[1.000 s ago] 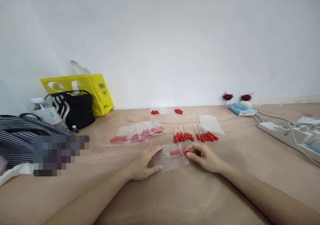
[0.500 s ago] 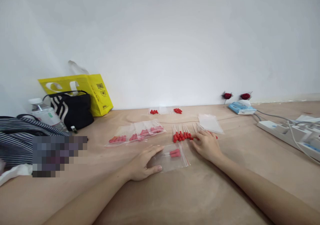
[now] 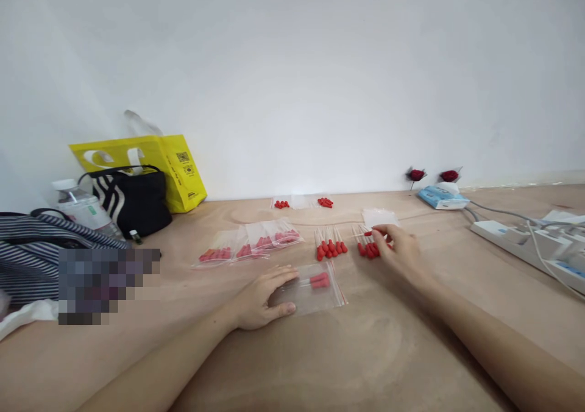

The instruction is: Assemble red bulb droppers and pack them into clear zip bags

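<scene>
My left hand (image 3: 262,299) lies flat on the left edge of a clear zip bag (image 3: 311,299), thumb apart from the fingers. Inside that bag are red-bulbed droppers (image 3: 320,280), their bulbs toward the red-striped zip edge. My right hand (image 3: 397,250) pinches one dropper between thumb and fingers, its red bulb (image 3: 369,233) showing at the fingertips. Just beneath it lies a right-hand group of loose droppers (image 3: 368,250), partly covered by the hand. Left of this sits another loose group (image 3: 331,249), thin clear stems pointing toward the wall.
Several filled zip bags (image 3: 247,250) overlap at the left. Farther back are more bagged red bulbs (image 3: 282,205). A blank bag (image 3: 381,217) lies behind my right hand. Tissues (image 3: 442,196) and a power strip (image 3: 525,241) are right; a yellow bag (image 3: 183,174) and black pouch (image 3: 141,202) left.
My right hand has moved right and slightly back from the gap between the loose groups, and now holds a dropper above the right group. My left hand stays on the bag.
</scene>
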Action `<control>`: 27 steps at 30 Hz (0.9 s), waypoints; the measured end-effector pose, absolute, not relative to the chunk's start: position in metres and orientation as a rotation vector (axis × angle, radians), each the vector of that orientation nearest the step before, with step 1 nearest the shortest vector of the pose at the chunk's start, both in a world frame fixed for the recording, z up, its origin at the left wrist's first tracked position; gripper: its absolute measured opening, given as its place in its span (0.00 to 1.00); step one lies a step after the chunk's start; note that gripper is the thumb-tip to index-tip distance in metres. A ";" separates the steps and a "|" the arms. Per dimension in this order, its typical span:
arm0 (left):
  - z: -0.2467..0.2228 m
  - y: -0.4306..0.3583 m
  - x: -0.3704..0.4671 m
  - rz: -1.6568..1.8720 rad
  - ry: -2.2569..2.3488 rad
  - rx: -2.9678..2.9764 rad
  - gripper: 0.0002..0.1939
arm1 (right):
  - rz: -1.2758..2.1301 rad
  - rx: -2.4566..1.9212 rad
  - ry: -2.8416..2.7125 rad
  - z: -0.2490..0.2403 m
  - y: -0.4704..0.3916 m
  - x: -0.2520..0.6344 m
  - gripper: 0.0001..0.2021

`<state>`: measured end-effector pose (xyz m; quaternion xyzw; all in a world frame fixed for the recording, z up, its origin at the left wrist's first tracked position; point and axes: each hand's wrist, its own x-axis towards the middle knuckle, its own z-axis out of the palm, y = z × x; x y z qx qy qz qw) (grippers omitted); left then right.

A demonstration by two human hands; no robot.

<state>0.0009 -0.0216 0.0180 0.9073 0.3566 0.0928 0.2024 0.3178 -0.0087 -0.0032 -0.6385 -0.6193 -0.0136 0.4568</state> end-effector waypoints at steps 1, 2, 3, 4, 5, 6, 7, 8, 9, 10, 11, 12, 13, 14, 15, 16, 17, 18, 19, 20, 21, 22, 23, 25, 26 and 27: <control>0.018 -0.022 0.001 0.263 0.992 2.534 0.28 | 0.078 -1.496 -1.451 0.000 -0.010 0.324 0.14; 0.018 -0.022 0.001 0.267 0.990 2.533 0.28 | 0.185 -1.420 -1.379 0.002 -0.010 0.330 0.14; 0.018 -0.021 0.001 0.268 0.990 2.533 0.28 | 0.276 -1.356 -1.314 0.004 -0.011 0.336 0.15; 0.018 -0.021 0.001 0.267 0.988 2.533 0.28 | 0.350 -1.307 -1.261 0.005 -0.011 0.341 0.15; 0.018 -0.021 0.001 0.264 0.987 2.534 0.28 | 0.411 -1.269 -1.224 0.005 -0.011 0.345 0.14; 0.018 -0.021 0.001 0.259 0.986 2.535 0.28 | 0.467 -1.240 -1.200 0.004 -0.010 0.348 0.14; 0.018 -0.021 0.001 0.255 0.987 2.536 0.28 | 0.522 -1.216 -1.191 0.003 -0.010 0.350 0.15; 0.017 -0.021 0.000 0.253 0.990 2.536 0.28 | 0.580 -1.196 -1.194 0.001 -0.009 0.350 0.15; 0.017 -0.021 0.000 0.251 0.993 2.535 0.28 | 0.636 -1.180 -1.207 -0.001 -0.009 0.349 0.15; 0.017 -0.021 0.000 0.252 0.996 2.534 0.28 | 0.689 -1.169 -1.227 -0.002 -0.008 0.347 0.15; 0.017 -0.021 0.000 0.251 1.000 2.533 0.28 | 0.733 -1.166 -1.249 -0.004 -0.009 0.344 0.15; 0.017 -0.021 0.000 0.253 1.001 2.533 0.28 | 0.767 -1.168 -1.273 -0.006 -0.009 0.341 0.16; 0.018 -0.021 0.000 0.255 1.000 2.534 0.28 | 0.790 -1.171 -1.294 -0.006 -0.010 0.337 0.16; 0.018 -0.021 0.000 0.256 0.997 2.535 0.28 | 0.806 -1.173 -1.314 -0.007 -0.011 0.334 0.17; 0.018 -0.021 0.000 0.258 0.993 2.537 0.28 | 0.819 -1.174 -1.338 -0.007 -0.012 0.330 0.17; 0.018 -0.021 0.000 0.260 0.989 2.537 0.28 | 0.830 -1.172 -1.363 -0.007 -0.014 0.326 0.18; 0.018 -0.021 0.000 0.261 0.983 2.538 0.28 | 0.842 -1.170 -1.384 -0.006 -0.015 0.323 0.18; 0.018 -0.021 0.000 0.264 0.980 2.538 0.28 | 0.855 -1.169 -1.399 -0.005 -0.017 0.320 0.18; 0.018 -0.021 0.000 0.269 0.977 2.537 0.27 | 0.869 -1.171 -1.408 -0.005 -0.018 0.317 0.17; 0.018 -0.021 0.000 0.276 0.974 2.535 0.27 | 0.885 -1.178 -1.412 -0.004 -0.019 0.314 0.17; 0.018 -0.021 0.000 0.286 0.971 2.532 0.27 | 0.907 -1.187 -1.412 -0.004 -0.021 0.311 0.17; 0.018 -0.021 0.000 0.295 0.969 2.529 0.27 | 0.939 -1.194 -1.413 -0.004 -0.022 0.308 0.17; 0.017 -0.021 0.000 0.303 0.969 2.525 0.27 | 0.983 -1.193 -1.416 -0.004 -0.024 0.305 0.17; 0.016 -0.021 0.000 0.309 0.973 2.523 0.27 | 1.104 -1.169 -1.431 -0.006 -0.029 0.300 0.17; 0.016 -0.021 -0.001 0.310 0.977 2.525 0.27 | 1.167 -1.151 -1.447 -0.007 -0.031 0.297 0.17; 0.016 -0.021 -0.001 0.309 0.981 2.528 0.27 | 1.222 -1.134 -1.471 -0.009 -0.034 0.295 0.17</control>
